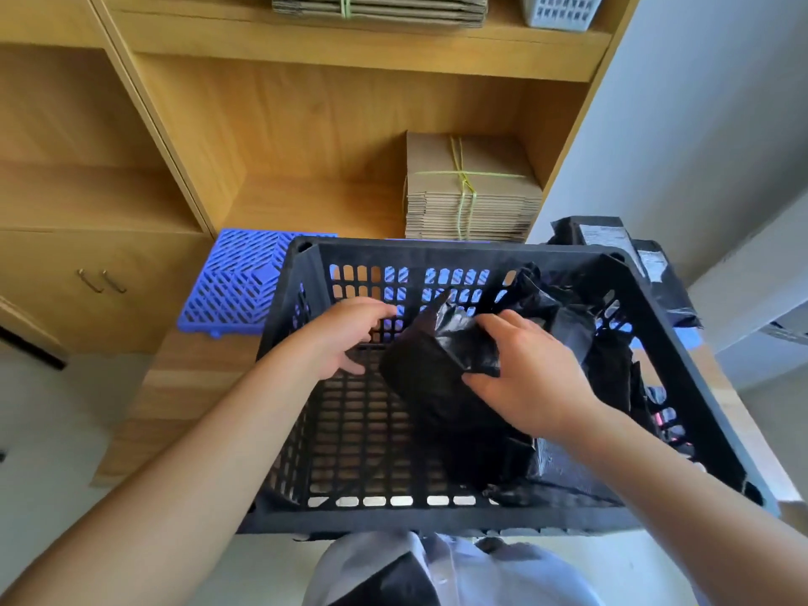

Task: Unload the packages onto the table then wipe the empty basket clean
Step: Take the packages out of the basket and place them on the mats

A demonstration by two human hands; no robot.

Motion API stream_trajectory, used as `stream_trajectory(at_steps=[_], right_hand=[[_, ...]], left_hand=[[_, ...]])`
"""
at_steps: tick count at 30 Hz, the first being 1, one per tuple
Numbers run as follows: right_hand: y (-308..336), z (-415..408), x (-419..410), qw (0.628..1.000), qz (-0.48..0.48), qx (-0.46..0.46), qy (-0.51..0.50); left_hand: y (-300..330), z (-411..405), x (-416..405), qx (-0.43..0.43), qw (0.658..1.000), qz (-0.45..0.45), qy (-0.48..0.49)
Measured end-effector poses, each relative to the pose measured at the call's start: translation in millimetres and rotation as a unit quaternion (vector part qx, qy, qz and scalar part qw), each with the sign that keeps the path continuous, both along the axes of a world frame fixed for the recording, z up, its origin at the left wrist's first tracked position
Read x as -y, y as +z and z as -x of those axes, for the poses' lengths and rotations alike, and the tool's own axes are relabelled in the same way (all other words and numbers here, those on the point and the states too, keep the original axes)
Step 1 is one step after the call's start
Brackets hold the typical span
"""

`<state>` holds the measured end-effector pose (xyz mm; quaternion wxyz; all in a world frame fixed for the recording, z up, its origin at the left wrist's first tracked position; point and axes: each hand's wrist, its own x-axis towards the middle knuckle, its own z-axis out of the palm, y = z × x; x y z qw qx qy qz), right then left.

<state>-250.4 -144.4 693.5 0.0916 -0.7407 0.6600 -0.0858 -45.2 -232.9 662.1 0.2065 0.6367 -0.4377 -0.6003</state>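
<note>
The black perforated plastic basket (437, 251) stands upright on the light wooden desk (183, 387), its open top facing up and its slotted floor bare across the left half. Several black plastic-wrapped packages (564, 474) lie crumpled in its right half, piled against the right wall. One black plastic-wrapped parcel (428, 369) sits raised near the middle of the basket, tilted, its glossy film creased; the right hand (529, 378) grips its upper end, and the left hand (354, 330) is at its left edge. More black mailer packages with white labels (612, 238) lie outside, just beyond the far right corner.
</note>
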Motion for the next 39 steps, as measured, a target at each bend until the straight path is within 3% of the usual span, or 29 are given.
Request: stream_trajectory(at_steps=[2,5,10,13,18,24,26,27,28,29,31,32,35,39], right_hand=[[13.9,4.3,-2.2,0.988,0.142,-0.021,0.055],[12.7,11.5,-6.8,0.948,0.295,0.033,0.115],[-20.1,27.7,-15.8,0.911,0.378,0.047,0.157],[-31.4,36.7,-19.9,0.909,0.382,0.034,0.167],[-35.1,41.0,-28.4,0.924,0.356,0.024,0.136],[-26.5,67.3,-25.2,0.981,0.191,0.004,0.016],[-21.6,85.2,-22.3,0.987,0.143,0.050,-0.044],[-17.4,94.5,-21.1,0.982,0.118,0.125,-0.074],[-13.3,99.6,-20.2,0.962,0.096,0.233,-0.107],[-6.8,103.7,-19.1,0.916,0.070,0.365,-0.152],[3.3,113.9,-17.5,0.753,-0.023,0.614,-0.235],[6.0,119.6,-15.9,0.683,-0.074,0.680,-0.254],[10.6,135.7,-14.2,0.598,-0.156,0.740,-0.264],[15.5,157.6,-3.4,0.530,-0.163,0.787,-0.272]], left_hand=[[8.0,-3.9,-4.8,-0.081,0.995,-0.024,0.052],[13.3,-5.9,-6.1,-0.232,0.966,-0.084,0.078],[25.2,10.2,-10.4,-0.402,0.908,-0.116,0.040],[29.6,22.1,-14.6,-0.408,0.907,-0.096,0.045],[30.6,36.0,-15.4,-0.343,0.930,-0.075,0.106],[36.9,53.3,-4.0,-0.326,0.935,-0.041,0.135],[40.5,57.5,2.0,-0.325,0.936,-0.034,0.129],[43.7,62.1,5.6,-0.325,0.937,-0.035,0.123],[47.1,63.6,8.1,-0.322,0.938,-0.033,0.121],[50.9,67.5,11.0,-0.322,0.939,-0.029,0.117],[58.4,81.0,16.7,-0.325,0.939,-0.016,0.113],[62.0,90.4,18.9,-0.324,0.940,-0.008,0.112],[71.0,129.9,26.3,-0.320,0.943,0.005,0.089],[78.9,175.5,32.6,-0.311,0.949,-0.001,0.060]])
